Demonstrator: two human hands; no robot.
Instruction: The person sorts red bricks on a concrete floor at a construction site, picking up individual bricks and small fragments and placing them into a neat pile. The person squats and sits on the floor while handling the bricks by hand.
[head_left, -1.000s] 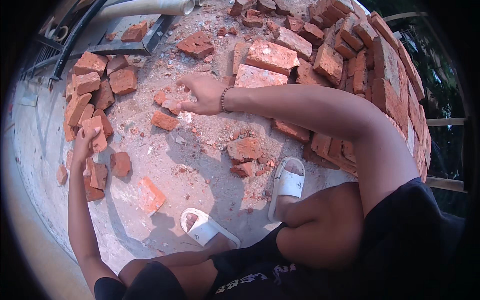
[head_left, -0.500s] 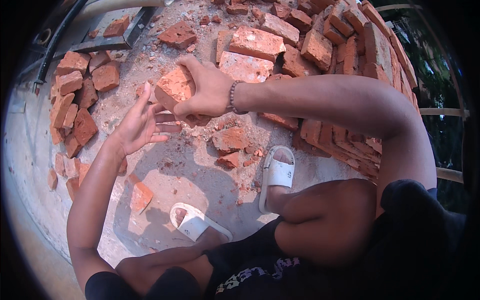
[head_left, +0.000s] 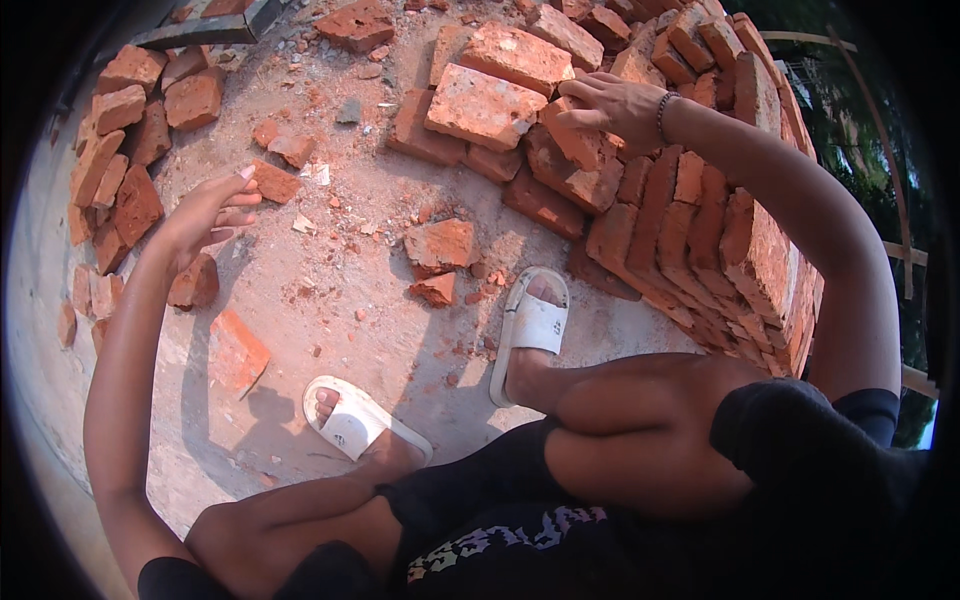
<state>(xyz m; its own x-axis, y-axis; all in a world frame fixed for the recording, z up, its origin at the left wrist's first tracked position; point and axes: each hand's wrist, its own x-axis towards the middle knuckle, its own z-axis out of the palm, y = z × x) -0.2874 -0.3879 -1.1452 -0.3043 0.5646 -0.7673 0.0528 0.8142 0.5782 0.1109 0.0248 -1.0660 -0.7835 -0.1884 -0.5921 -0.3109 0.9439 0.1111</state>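
Observation:
My right hand (head_left: 618,108), with a bead bracelet at the wrist, is over the brick stack on the right. Its fingers are closed around the upper part of a red brick (head_left: 572,138), which stands tilted against the stack; the thumb is partly hidden. Off to the left, my left hand (head_left: 205,218) hovers above the ground, fingers spread and holding nothing. Closest to its fingertips lies a small brick piece (head_left: 276,183). A pale-faced brick (head_left: 486,106) rests on other bricks just left of my right hand.
A tall stack of bricks (head_left: 668,215) curves along the right. At the left is a loose heap of broken bricks (head_left: 138,208). Brick chunks (head_left: 438,245) lie in front of my sandalled feet, and a flat broken piece (head_left: 238,350) sits near the left sandal (head_left: 358,425).
My right hand has carried the brick from beside my left hand rightward to the stack. My left hand has drawn back left and stays open. The view has shifted slightly.

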